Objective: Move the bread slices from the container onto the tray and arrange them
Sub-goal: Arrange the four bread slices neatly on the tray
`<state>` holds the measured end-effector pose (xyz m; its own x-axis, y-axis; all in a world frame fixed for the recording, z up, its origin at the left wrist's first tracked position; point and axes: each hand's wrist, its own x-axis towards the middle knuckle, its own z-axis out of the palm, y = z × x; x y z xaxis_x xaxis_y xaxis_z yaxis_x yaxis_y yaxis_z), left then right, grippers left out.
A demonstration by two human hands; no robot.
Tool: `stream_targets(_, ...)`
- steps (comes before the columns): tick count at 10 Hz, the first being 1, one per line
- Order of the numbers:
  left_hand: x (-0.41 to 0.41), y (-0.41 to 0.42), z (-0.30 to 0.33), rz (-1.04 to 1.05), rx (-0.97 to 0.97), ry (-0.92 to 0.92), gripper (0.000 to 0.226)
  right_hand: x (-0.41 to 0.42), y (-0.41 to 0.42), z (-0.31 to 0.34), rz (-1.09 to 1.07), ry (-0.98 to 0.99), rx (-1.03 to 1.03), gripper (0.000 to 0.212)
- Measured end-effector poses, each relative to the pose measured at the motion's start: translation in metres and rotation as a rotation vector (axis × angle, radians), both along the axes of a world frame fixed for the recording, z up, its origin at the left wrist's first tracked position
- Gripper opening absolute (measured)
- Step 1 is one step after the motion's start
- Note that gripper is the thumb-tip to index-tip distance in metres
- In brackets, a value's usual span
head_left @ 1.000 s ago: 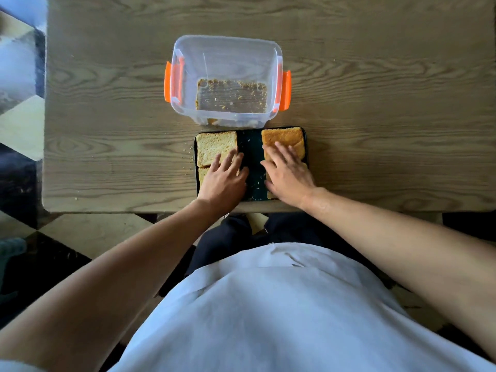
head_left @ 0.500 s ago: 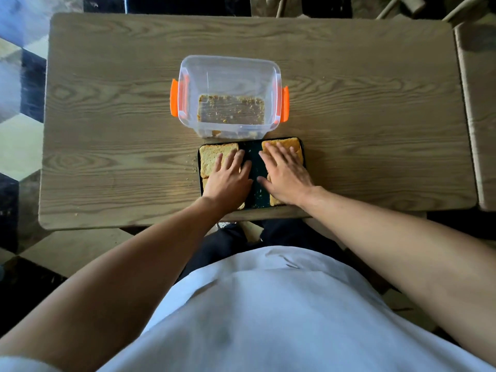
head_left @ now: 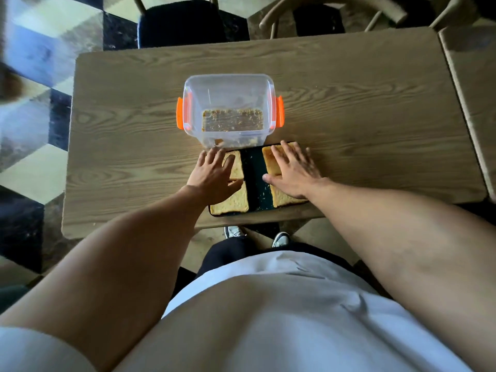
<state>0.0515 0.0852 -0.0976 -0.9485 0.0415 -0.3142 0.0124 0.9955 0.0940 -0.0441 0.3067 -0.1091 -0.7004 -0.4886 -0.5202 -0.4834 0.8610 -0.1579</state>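
Observation:
A dark tray (head_left: pixel 256 178) lies at the table's near edge with toasted bread slices in two columns. The near left slice (head_left: pixel 233 202) and far left slice (head_left: pixel 236 165) sit on its left side. On the right side are the far right slice (head_left: pixel 271 159) and near right slice (head_left: pixel 284 198). My left hand (head_left: pixel 212 175) hovers flat, fingers spread, over the left column. My right hand (head_left: pixel 294 170) lies flat, fingers spread, over the right column. Neither hand grips anything. The clear container (head_left: pixel 228 108) with orange clips stands just behind the tray, holding only crumbs.
The wooden table (head_left: pixel 362 116) stretches to both sides of the tray. A second table (head_left: pixel 477 84) abuts on the right. Chairs (head_left: pixel 182 22) stand at the far side. A checkered floor (head_left: pixel 32 103) lies to the left.
Both hands have slid away from me, toward the far slices and outward, uncovering the near slices. The view has pulled back, showing the chairs beyond the table.

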Motion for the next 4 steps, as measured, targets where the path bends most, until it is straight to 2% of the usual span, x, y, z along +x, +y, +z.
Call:
stream_targets(1,0.011,0.014,0.008,0.126,-0.007,-0.046,0.075,0.002,0.004,0.001,0.017,-0.017,-0.008,0.089)
stream_targets(2,0.016,0.036,0.013,0.234,0.024,-0.016,0.074,0.004,0.006,0.004,0.047,-0.048,-0.025,0.090)
stream_targets(4,0.030,0.050,0.009,0.326,0.011,-0.011,0.080,0.011,0.015,0.004,0.080,-0.047,-0.008,0.090)
